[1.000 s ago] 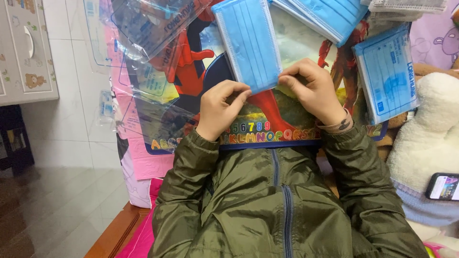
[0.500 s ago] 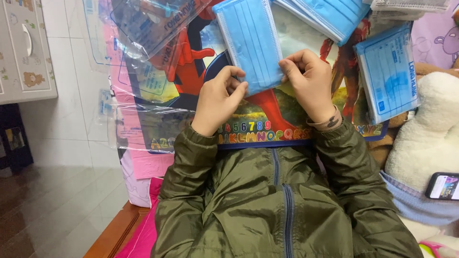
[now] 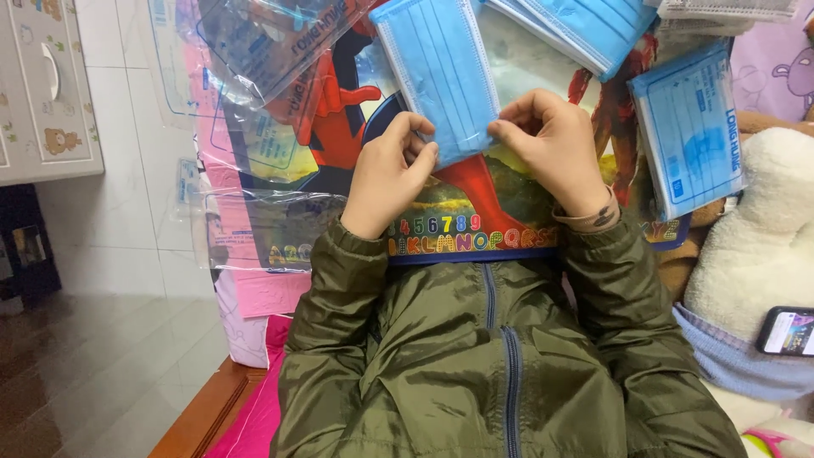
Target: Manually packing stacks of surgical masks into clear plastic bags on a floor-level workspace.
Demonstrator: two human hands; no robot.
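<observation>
Blue face mask (image 3: 437, 76) — soft, matt, pleated nonwoven cloth; at ten o'clock, clear plastic bags (image 3: 254, 51) — glossy, crinkled.

Left hand (image 3: 388, 174) and right hand (image 3: 555, 148) raised close together, fingers pinching (both curled)

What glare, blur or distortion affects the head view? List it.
Head view: even indoor light and sharp focus on the left hand, right hand and blue mask; glare streaks the clear plastic bags; edges bend slightly from the wide lens; soft shadow darkens the floor.
</observation>
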